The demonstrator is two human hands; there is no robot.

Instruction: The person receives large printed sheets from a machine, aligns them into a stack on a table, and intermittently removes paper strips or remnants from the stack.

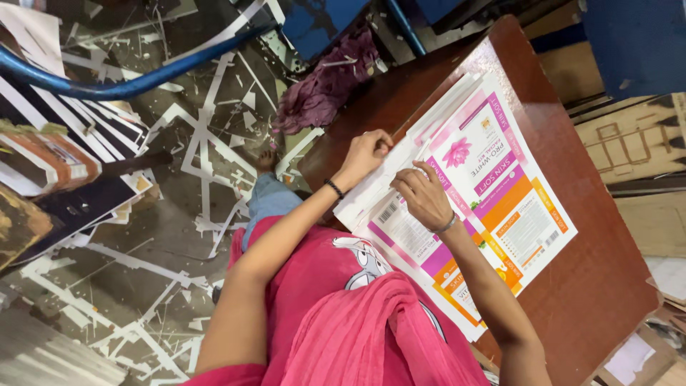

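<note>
Printed carton sheets (500, 193) stacked on brown table (607, 286), centre right of frame, long axis running from upper right down to lower centre. Left hand (366, 154) pinching white edge strip of stack; right hand (423, 194) curled, fingertips pressing top sheet. Lower end of stack hidden behind pink scarf (371, 336).

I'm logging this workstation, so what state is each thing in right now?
Stack of flat printed cardboard sheets, white with pink and orange panels: unfolded, lying flat on the table, edges fanned.
Brown wooden table: bears the stack.
Left hand: fingers pinching the stack's white edge.
Right hand: resting on the sheets, fingers curled.
Crumpled purple cloth: heaped by the table's end.
Grey floor: littered with white paper strips.
</note>
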